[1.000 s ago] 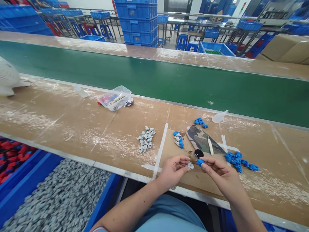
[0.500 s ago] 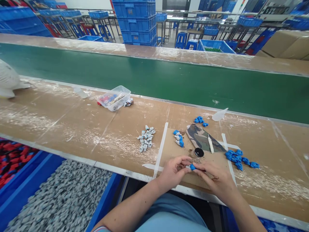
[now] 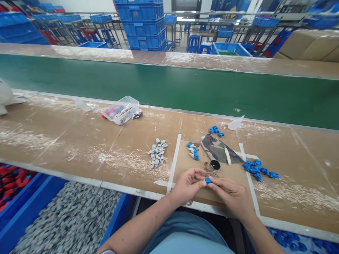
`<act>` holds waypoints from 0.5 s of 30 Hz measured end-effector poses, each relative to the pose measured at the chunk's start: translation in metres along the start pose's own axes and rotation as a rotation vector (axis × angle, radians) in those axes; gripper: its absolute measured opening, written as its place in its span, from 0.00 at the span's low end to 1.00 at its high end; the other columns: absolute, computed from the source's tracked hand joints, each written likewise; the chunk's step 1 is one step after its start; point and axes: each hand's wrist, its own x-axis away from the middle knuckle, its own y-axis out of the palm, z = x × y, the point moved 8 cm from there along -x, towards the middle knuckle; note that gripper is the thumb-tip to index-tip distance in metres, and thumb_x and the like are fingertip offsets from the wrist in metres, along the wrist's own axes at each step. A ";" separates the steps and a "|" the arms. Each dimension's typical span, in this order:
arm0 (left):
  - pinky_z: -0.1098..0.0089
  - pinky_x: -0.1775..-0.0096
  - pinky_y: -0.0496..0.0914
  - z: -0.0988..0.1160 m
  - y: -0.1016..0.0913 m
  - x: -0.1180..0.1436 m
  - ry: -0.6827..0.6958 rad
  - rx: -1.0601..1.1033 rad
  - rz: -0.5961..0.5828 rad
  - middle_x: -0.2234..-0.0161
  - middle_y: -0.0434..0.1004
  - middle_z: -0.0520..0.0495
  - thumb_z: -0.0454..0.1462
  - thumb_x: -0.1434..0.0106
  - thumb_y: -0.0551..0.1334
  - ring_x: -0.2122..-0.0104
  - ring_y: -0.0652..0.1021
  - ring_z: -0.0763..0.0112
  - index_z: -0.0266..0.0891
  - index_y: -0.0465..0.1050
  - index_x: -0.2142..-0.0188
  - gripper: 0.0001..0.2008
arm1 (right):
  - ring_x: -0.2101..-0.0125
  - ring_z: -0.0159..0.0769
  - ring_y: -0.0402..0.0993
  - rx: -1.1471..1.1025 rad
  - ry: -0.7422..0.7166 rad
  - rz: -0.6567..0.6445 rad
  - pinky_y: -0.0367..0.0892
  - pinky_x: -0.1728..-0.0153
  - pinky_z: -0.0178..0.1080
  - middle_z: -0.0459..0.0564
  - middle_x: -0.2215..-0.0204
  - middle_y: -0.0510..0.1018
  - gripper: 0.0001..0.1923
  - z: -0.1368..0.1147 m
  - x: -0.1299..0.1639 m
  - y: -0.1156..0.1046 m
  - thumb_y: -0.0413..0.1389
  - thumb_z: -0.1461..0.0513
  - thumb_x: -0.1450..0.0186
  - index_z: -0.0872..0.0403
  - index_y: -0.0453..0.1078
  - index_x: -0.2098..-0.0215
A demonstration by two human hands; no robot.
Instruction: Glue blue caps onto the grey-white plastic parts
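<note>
Between the fingertips of my left hand [image 3: 188,183] and my right hand [image 3: 231,193] is a small blue plastic part [image 3: 207,180]; both hands pinch it over the cardboard. Just beyond them stands a small round pot with a black top [image 3: 214,164]. A camouflage cloth [image 3: 215,147] lies behind the pot, with a white-handled tool [image 3: 227,155] on it. To the left is a short row of joined blue and grey parts [image 3: 193,151]. Loose grey parts [image 3: 158,152] lie farther left, and blue parts [image 3: 256,169] to the right.
A clear plastic box [image 3: 122,110] with small items stands at the back left. Behind the table runs a green conveyor belt [image 3: 169,86]. Below the front edge are bins of grey parts [image 3: 71,215] and red parts [image 3: 13,183]. More blue parts [image 3: 215,130] lie near the belt.
The camera view has shifted slightly, so the table contents appear a little farther left. Both hands stay together on the blue part, with only slight finger movement.
</note>
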 end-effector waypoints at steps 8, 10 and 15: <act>0.63 0.56 0.72 0.036 -0.052 -0.025 0.217 -0.438 0.209 0.64 0.78 0.44 0.33 0.46 0.62 0.63 0.78 0.66 0.37 0.73 0.62 0.10 | 0.72 0.39 0.77 0.288 0.344 0.388 0.74 0.68 0.40 0.53 0.71 0.81 0.19 0.074 0.027 -0.092 0.53 0.48 0.42 0.53 0.75 0.68; 0.64 0.57 0.73 0.042 -0.062 -0.031 0.270 -0.488 0.232 0.64 0.78 0.44 0.32 0.45 0.60 0.64 0.79 0.67 0.37 0.72 0.61 0.11 | 0.74 0.41 0.76 0.338 0.441 0.489 0.73 0.71 0.43 0.55 0.73 0.80 0.24 0.097 0.037 -0.119 0.51 0.44 0.44 0.55 0.74 0.68; 0.64 0.59 0.74 0.056 -0.068 -0.022 0.412 -0.708 0.308 0.58 0.75 0.42 0.30 0.44 0.58 0.63 0.78 0.68 0.37 0.69 0.55 0.15 | 0.79 0.45 0.75 0.373 0.522 0.468 0.71 0.77 0.47 0.56 0.76 0.79 0.24 0.118 0.040 -0.138 0.54 0.42 0.50 0.53 0.73 0.74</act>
